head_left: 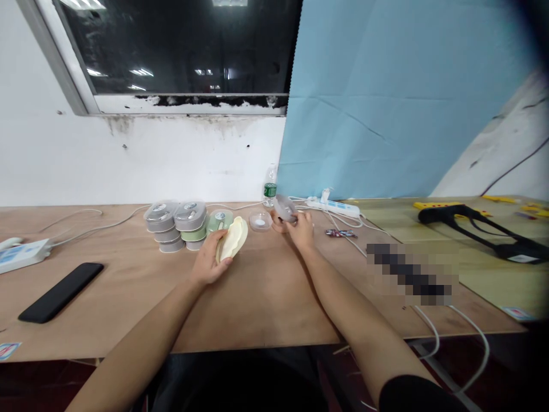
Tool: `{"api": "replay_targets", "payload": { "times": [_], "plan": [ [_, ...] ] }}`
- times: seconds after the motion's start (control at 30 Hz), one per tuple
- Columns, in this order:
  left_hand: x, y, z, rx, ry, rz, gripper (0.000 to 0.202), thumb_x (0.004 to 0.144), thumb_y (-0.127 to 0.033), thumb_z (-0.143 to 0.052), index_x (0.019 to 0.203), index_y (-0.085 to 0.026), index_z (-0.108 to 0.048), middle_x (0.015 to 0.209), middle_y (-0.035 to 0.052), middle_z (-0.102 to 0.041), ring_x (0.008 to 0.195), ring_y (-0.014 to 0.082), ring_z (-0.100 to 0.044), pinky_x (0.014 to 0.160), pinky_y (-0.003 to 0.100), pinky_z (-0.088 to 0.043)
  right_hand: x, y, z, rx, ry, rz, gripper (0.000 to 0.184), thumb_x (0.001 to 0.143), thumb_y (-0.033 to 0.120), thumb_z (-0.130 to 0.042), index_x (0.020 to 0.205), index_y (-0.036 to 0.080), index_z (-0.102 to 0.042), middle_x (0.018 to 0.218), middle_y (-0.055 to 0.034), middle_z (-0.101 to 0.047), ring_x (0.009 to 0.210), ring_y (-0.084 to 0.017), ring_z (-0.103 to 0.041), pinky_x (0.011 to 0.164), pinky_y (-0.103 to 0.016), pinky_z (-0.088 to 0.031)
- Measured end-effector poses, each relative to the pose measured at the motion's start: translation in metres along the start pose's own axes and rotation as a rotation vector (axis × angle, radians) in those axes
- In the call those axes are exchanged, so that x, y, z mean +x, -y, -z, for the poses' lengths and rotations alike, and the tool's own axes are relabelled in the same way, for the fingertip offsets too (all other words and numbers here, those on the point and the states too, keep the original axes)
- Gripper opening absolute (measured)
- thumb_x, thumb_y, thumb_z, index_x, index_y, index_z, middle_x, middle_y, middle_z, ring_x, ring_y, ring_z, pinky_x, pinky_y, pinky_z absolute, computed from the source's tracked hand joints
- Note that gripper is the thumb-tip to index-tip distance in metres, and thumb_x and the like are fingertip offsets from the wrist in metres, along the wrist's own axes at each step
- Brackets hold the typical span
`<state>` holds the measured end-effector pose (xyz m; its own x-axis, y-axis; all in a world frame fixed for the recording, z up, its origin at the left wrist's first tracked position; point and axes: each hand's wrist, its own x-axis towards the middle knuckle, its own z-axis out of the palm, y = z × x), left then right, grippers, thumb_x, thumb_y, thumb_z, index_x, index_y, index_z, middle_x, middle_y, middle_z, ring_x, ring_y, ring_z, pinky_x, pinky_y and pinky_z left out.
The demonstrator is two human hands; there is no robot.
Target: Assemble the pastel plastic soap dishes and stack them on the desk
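Over the table (pixel 266 303), the two hands are well apart. The left hand (pixel 209 258) grips a cream dish (pixel 234 239), tilted on edge, just in front of a green box (pixel 219 220). The right hand (pixel 302 230) pinches a tilted grey lid (pixel 285 207) near the bottle (pixel 270 187). Between them lies a clear tub (pixel 260 221); stacked boxes (pixel 191 215) stand left of the green box.

Workroom, seemingly — wooden bench (pixel 274 297) (power strips (pixel 337 208)).

Scuffed white wall (pixel 193 154), dark window (pixel 180 51) — reflecting strip lights (pixel 141 72), blue sheet (pixel 386 86) beside it, brown table (pixel 257 309) below
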<state>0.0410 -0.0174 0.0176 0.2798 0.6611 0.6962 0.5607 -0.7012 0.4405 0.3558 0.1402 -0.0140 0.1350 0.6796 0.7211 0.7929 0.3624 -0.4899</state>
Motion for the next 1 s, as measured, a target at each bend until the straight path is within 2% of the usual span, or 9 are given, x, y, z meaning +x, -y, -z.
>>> {"api": "replay_targets", "payload": {
  "times": [0.1,0.2,0.3,0.43,0.63,1.0],
  "plan": [
    [0.0004,0.0005,-0.0005,-0.004,0.000,-0.002,0.063,0.085,-0.052,-0.048,0.136,-0.018,-0.035,0.131,0.0164,-0.046,0.119,0.0323,-0.047,0.097,0.049,-0.040,-0.0004,0.0024,-0.0030,0.012,0.018,0.011,0.039,0.073,0.047,-0.066,0.098,0.017,-0.061,0.101,-0.0095,-0.052,0.089,-0.023,-0.054,0.080,-0.037,-0.048],
    [0.0008,0.0008,-0.0010,-0.018,-0.012,-0.012,0.062,0.084,-0.051,-0.050,0.135,-0.017,-0.037,0.131,0.0165,-0.046,0.118,0.0330,-0.048,0.096,0.048,-0.040,-0.0012,0.0023,-0.0035,0.027,0.046,-0.007,0.043,0.077,0.053,-0.060,0.101,0.017,-0.062,0.103,-0.0097,-0.051,0.087,-0.022,-0.055,0.081,-0.038,-0.048],
    [0.0010,0.0014,-0.0011,-0.018,-0.010,-0.020,0.062,0.084,-0.050,-0.050,0.135,-0.017,-0.037,0.132,0.0163,-0.046,0.118,0.0331,-0.048,0.096,0.048,-0.040,-0.0023,-0.0008,-0.0033,0.004,0.071,-0.032,0.035,0.082,0.048,-0.054,0.096,0.017,-0.063,0.103,-0.0092,-0.051,0.083,-0.020,-0.055,0.082,-0.038,-0.048],
    [0.0011,0.0020,-0.0010,-0.008,0.005,-0.014,0.061,0.084,-0.048,-0.051,0.135,-0.018,-0.037,0.130,0.0164,-0.048,0.117,0.0319,-0.049,0.094,0.047,-0.041,-0.0030,-0.0056,-0.0037,-0.052,0.117,-0.042,0.025,0.080,0.038,-0.053,0.091,0.019,-0.064,0.103,-0.0083,-0.052,0.086,-0.021,-0.056,0.082,-0.037,-0.048],
    [0.0010,0.0018,-0.0008,0.009,0.027,0.000,0.061,0.085,-0.048,-0.050,0.135,-0.016,-0.037,0.130,0.0169,-0.047,0.117,0.0309,-0.048,0.094,0.045,-0.041,-0.0045,-0.0045,-0.0055,-0.064,0.128,-0.004,0.026,0.079,0.036,-0.052,0.092,0.019,-0.066,0.102,-0.0082,-0.054,0.091,-0.022,-0.055,0.083,-0.036,-0.047],
    [0.0017,0.0015,-0.0007,0.011,0.032,0.015,0.060,0.085,-0.048,-0.050,0.135,-0.017,-0.038,0.130,0.0160,-0.048,0.117,0.0305,-0.049,0.092,0.045,-0.044,-0.0054,-0.0064,-0.0076,-0.023,0.169,0.015,0.027,0.080,0.035,-0.053,0.094,0.019,-0.068,0.099,-0.0081,-0.056,0.089,-0.022,-0.057,0.083,-0.036,-0.047]
  ]
}}
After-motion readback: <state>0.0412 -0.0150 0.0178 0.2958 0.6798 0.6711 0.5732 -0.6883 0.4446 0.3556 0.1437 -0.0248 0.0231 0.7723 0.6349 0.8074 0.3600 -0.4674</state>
